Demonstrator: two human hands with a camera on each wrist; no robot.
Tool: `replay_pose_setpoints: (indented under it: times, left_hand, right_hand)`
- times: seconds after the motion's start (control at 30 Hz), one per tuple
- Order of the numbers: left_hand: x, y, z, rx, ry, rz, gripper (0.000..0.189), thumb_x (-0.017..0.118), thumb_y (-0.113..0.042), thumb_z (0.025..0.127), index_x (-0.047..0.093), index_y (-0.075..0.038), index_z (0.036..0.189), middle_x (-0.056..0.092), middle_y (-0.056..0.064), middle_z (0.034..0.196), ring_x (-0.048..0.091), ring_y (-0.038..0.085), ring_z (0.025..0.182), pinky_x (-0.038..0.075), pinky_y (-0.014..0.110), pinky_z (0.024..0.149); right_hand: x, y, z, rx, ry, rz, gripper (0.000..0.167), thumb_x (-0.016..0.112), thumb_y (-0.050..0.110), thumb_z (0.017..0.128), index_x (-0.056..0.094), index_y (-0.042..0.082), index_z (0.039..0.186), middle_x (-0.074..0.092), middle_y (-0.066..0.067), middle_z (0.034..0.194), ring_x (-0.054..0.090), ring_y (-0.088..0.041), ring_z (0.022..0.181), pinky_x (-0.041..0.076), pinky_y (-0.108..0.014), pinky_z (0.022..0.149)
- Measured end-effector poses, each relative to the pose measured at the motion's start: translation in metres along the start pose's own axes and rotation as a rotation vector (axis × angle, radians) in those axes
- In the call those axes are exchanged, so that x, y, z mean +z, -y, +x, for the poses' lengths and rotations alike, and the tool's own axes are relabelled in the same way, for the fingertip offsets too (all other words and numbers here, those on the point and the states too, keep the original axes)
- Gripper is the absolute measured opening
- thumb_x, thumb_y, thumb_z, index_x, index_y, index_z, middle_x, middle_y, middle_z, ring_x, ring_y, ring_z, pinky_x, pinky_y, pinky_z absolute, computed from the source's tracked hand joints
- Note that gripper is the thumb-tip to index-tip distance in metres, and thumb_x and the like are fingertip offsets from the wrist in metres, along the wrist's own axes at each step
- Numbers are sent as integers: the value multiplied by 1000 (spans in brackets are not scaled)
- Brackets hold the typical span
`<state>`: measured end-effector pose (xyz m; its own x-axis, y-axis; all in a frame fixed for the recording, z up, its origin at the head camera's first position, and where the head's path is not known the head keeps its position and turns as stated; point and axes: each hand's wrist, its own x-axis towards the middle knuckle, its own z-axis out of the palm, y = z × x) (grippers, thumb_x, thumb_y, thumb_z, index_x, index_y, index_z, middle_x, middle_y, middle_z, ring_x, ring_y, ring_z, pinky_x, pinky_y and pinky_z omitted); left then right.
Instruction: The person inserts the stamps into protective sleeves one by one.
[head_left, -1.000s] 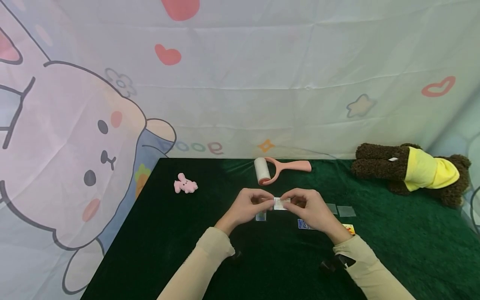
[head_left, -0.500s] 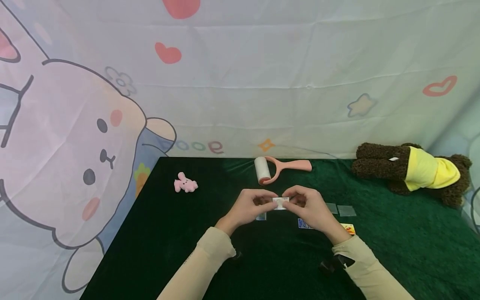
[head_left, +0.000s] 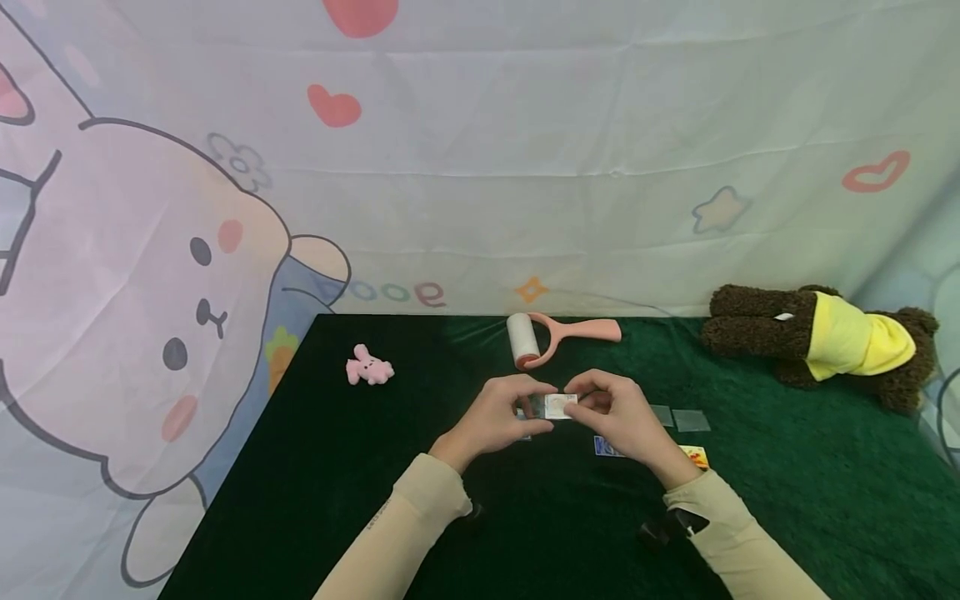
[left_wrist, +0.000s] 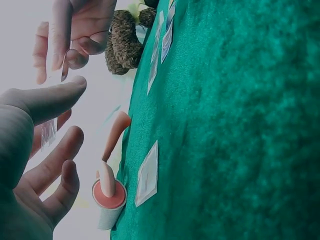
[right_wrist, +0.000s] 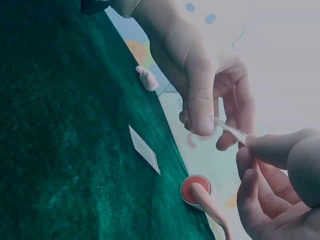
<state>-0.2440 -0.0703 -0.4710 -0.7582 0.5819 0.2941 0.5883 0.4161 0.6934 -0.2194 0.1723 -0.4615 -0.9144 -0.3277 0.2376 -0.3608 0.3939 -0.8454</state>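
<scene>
Out in front, over the green cloth, a small pale card (head_left: 559,406) shows with a clear plastic sleeve (head_left: 537,406) at its left end. My right hand (head_left: 611,410) pinches the card's right end between thumb and fingers. My left hand (head_left: 497,415) is around the sleeve's left end, its thumb lowered below the card and apart from the index finger. In the left wrist view, the clear plastic (left_wrist: 48,134) hangs behind the extended left thumb. From the right wrist, the sleeve (right_wrist: 232,130) appears edge-on between both hands.
Clear sleeves (head_left: 690,421), a blue card (head_left: 606,447) and a yellow card (head_left: 695,457) lie right. Another sleeved piece (left_wrist: 148,175) lies beneath the left hand. Behind are a lint roller (head_left: 573,332), a pink plush (head_left: 369,366) and a brown teddy bear (head_left: 768,325).
My left thumb has come off the card's left end and dropped lower, uncovering the clear plastic there. The right hand keeps its pinch and has barely moved.
</scene>
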Motion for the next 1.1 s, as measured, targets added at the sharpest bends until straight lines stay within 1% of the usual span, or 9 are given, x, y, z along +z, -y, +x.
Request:
replay_pose_setpoints:
  times: [0.1, 0.23, 0.43, 0.6, 0.7, 0.9, 1.1]
  left_hand:
    - [1, 0, 0, -2, 6, -1, 44, 87, -17, 89, 73, -16, 130, 73, -3, 116, 64, 14, 83, 56, 26, 73]
    - [2, -1, 0, 10, 15, 5, 43, 86, -18, 90, 72, -16, 131, 74, -3, 117, 64, 13, 83, 56, 24, 70]
    - [2, -1, 0, 26, 13, 18, 42, 86, -18, 90, 73, -15, 130, 74, -2, 116, 64, 13, 82, 55, 23, 68]
    - [2, 0, 0, 11, 11, 30, 41, 86, -19, 90, 73, -16, 130, 74, -3, 116, 62, 8, 80, 55, 22, 66]
    - [1, 2, 0, -3, 7, 32, 41, 86, -19, 90, 73, -16, 129, 74, -3, 116, 61, 6, 78, 55, 23, 65]
    - [-1, 1, 2, 8, 1, 33, 42, 86, -18, 90, 73, -15, 130, 74, -2, 117, 61, 6, 78, 55, 23, 68]
    - [-1, -1, 2, 11, 6, 30, 42, 86, -18, 90, 73, -15, 129, 74, -2, 117, 61, 6, 79, 55, 23, 70]
  right_hand:
    - [1, 0, 1, 2, 7, 8, 19, 77, 14, 98, 71, 9, 115, 71, -9, 110, 69, -18, 85, 58, -28, 73]
    - [2, 0, 1, -5, 8, 12, 19, 77, 14, 97, 71, 10, 115, 71, -8, 110, 69, -18, 86, 58, -28, 73]
    - [4, -1, 1, -9, 7, 13, 19, 78, 14, 97, 71, 10, 115, 71, -8, 110, 70, -17, 86, 58, -28, 74]
    - [2, 0, 0, -4, 10, 18, 18, 76, 15, 99, 71, 9, 115, 71, -8, 110, 71, -17, 87, 59, -27, 75]
    - [1, -1, 0, -9, 13, 28, 16, 73, 13, 100, 71, 8, 116, 71, -9, 108, 71, -19, 87, 58, -28, 73]
    - [-2, -3, 2, -13, 10, 38, 14, 70, 8, 101, 70, 9, 115, 71, -10, 105, 71, -22, 85, 56, -29, 70]
    - [-1, -1, 2, -5, 19, 39, 17, 71, 9, 101, 70, 8, 117, 71, -10, 107, 71, -21, 86, 57, -28, 70]
